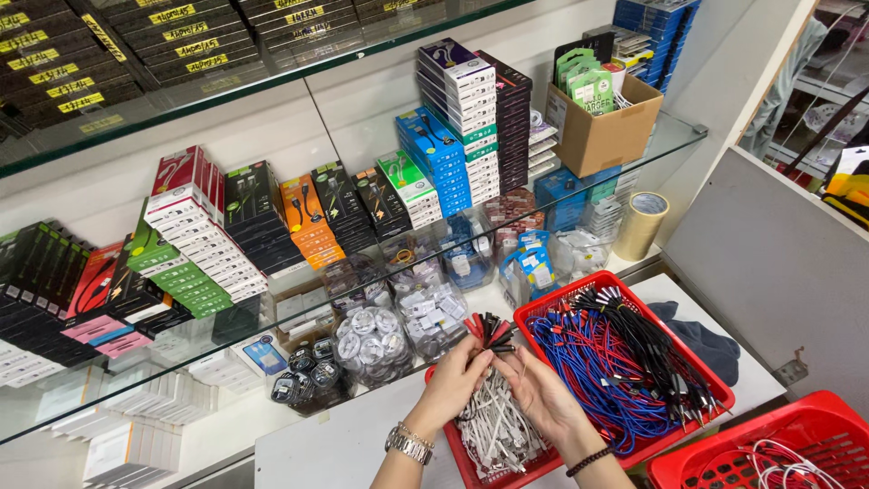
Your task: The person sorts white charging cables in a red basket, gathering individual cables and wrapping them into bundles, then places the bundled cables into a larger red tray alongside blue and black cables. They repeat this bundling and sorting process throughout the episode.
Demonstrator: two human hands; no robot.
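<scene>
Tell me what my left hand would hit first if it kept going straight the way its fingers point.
Probably the bundle of red and black cable ends that your left hand already grips. Beyond it lie the bagged cable coils under the glass shelf, though depth is unclear.

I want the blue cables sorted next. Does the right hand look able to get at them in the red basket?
Probably yes: the right hand is beside the red basket, whose blue cables lie uncovered, though it shares a cable bundle with the left hand.
</scene>
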